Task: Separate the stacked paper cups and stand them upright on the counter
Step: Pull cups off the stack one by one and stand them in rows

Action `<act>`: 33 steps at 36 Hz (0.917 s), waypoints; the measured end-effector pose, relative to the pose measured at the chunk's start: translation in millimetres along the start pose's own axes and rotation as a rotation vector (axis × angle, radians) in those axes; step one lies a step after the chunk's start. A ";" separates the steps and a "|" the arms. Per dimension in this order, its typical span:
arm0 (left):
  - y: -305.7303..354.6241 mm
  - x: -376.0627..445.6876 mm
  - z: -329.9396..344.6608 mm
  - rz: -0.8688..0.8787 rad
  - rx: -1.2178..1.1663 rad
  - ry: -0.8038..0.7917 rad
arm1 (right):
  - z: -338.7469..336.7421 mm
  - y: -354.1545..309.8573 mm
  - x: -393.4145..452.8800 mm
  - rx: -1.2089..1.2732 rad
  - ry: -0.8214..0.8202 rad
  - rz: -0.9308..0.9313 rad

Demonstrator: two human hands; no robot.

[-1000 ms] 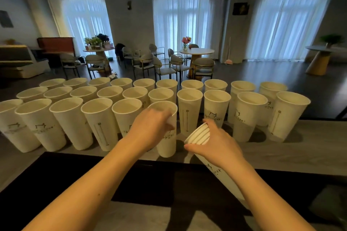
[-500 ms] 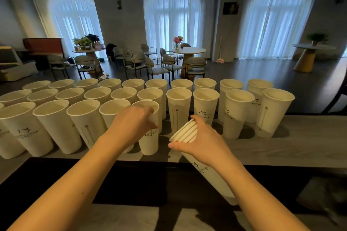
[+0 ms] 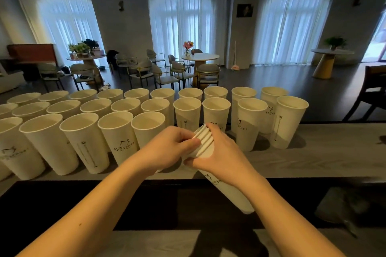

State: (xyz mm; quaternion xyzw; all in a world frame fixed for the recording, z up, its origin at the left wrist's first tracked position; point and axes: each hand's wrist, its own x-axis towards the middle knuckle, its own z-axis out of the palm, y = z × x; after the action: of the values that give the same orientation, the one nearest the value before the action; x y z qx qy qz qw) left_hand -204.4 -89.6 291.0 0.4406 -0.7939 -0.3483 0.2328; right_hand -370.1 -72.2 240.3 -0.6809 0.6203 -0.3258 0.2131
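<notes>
A tilted stack of white paper cups (image 3: 230, 194) leans with its rims up and to the left, and my right hand (image 3: 219, 158) is wrapped around its upper part. My left hand (image 3: 169, 148) pinches the rims at the top of the stack (image 3: 203, 137). Several separated white cups (image 3: 117, 137) stand upright in three rows on the grey counter (image 3: 313, 158), just beyond my hands. The nearest standing cup (image 3: 147, 129) is partly hidden behind my left hand.
A dark recessed strip (image 3: 62, 200) runs along the counter's near side. To the right of the cups the counter is bare wood grain. Beyond the counter lie a room with round tables (image 3: 199, 57), chairs and curtained windows. A dark chair (image 3: 371, 89) stands at the right.
My left hand let go of the cup it had set upright in the front row and moved right onto the rims of the stack. The stack stayed in my right hand.
</notes>
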 end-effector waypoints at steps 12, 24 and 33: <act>16.1 20.9 -21.6 0.127 0.139 0.377 | -23.3 24.5 -7.8 -0.189 -0.004 0.114; -16.6 52.8 13.9 0.197 0.961 0.232 | -34.6 35.8 -10.6 -0.186 0.042 0.260; -18.4 59.0 11.1 0.201 0.871 0.250 | -34.4 39.5 -7.8 -0.136 0.046 0.245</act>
State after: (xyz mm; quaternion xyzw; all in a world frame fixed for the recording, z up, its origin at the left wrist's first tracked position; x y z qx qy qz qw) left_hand -231.7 -143.4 273.6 0.4569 -0.8709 0.0976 0.1527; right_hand -422.5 -66.2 235.4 -0.6052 0.7242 -0.2700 0.1905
